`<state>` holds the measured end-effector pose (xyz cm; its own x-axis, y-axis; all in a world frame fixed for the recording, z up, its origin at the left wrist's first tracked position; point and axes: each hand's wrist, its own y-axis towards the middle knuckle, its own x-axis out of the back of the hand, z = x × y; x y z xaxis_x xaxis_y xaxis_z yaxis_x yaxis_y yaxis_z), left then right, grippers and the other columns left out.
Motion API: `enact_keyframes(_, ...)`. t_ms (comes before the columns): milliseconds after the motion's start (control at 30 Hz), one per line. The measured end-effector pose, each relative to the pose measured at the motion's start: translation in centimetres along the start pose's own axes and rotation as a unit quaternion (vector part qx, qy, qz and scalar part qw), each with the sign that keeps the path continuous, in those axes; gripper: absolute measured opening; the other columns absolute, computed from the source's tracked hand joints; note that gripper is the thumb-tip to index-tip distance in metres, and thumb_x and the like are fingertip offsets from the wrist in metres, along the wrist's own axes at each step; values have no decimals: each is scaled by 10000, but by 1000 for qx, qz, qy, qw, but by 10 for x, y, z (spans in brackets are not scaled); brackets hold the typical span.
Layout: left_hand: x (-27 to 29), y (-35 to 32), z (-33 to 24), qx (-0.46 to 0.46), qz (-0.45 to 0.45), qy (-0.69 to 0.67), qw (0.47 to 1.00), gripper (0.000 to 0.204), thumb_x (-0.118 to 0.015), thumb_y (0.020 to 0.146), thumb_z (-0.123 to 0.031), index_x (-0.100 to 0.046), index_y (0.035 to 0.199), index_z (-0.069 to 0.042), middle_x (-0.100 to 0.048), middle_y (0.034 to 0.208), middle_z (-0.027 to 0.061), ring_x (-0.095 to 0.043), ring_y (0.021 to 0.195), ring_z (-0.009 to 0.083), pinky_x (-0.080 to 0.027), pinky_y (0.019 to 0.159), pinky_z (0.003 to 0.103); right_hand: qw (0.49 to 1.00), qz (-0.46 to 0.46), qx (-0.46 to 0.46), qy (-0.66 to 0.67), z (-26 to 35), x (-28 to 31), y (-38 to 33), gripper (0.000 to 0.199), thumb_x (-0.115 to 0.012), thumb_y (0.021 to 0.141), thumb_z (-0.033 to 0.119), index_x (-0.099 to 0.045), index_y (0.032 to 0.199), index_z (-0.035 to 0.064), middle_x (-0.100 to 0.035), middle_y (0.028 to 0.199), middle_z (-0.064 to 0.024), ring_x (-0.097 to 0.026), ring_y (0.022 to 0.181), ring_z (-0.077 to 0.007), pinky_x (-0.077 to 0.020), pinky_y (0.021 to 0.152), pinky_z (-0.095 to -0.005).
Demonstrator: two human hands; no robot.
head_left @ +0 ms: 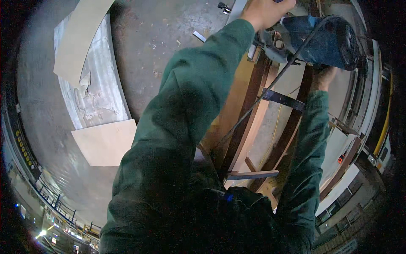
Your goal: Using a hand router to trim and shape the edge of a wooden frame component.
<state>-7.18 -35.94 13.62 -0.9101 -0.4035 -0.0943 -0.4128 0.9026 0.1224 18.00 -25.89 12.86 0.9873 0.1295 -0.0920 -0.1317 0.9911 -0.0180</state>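
Observation:
A corded power tool (306,40) with a blue barrel-shaped body, black end and grey metal front part is at the upper right, over a wooden frame (253,127). My left hand (268,15) is closed at the top edge beside the tool's metal part, its fingers curled round a dark knob that is mostly cut off. My right hand (325,78) grips the tool from below at a dark handle; its fingers are largely hidden behind the body. A black cable (272,82) runs down from the tool across the frame. The exact kind of tool cannot be made out.
On the grey floor (144,46) at the left lie a long curved pale board (80,42), a worn whitish sheet (103,93) and a pale plywood piece (108,144). Dark crosspieces (281,99) join the frame's rails. Boards (338,161) stand at the right.

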Motion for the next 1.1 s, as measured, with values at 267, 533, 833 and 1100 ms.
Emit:
enact_keyframes(267,-16,-16,-11,31,-52,-15,998,462,-515,821,-434,-565,822,25,-576,722,193,-545,674,329,-407,616,381,1000,-7,-19,-10,3,9,13,470,-394,899,351,-377,1264,55,-424,1252,-105,-447,1104,-280,-416,887,-421)
enact_keyframes(533,-24,-19,-5,14,-44,-3,999,453,-519,821,-433,-556,850,18,-564,726,169,-538,681,300,-407,625,374,999,10,-35,15,4,22,25,490,-479,860,324,-392,1252,41,-436,1258,-106,-453,1098,-283,-397,901,-410)
enact_keyframes(833,-29,-31,3,21,-13,-119,993,393,-542,830,-386,-539,838,7,-550,704,92,-518,654,241,-419,647,354,997,45,-66,-12,8,23,-3,569,-401,886,451,-340,1292,58,-412,1266,-116,-438,1120,-292,-408,920,-419)
enact_keyframes(1100,-39,-71,7,13,-31,11,999,474,-545,805,-449,-565,812,24,-498,603,25,-438,585,110,-387,551,271,994,19,-29,-101,-26,99,-11,600,-442,864,461,-316,1316,87,-375,1309,-111,-383,1178,-287,-345,975,-436)
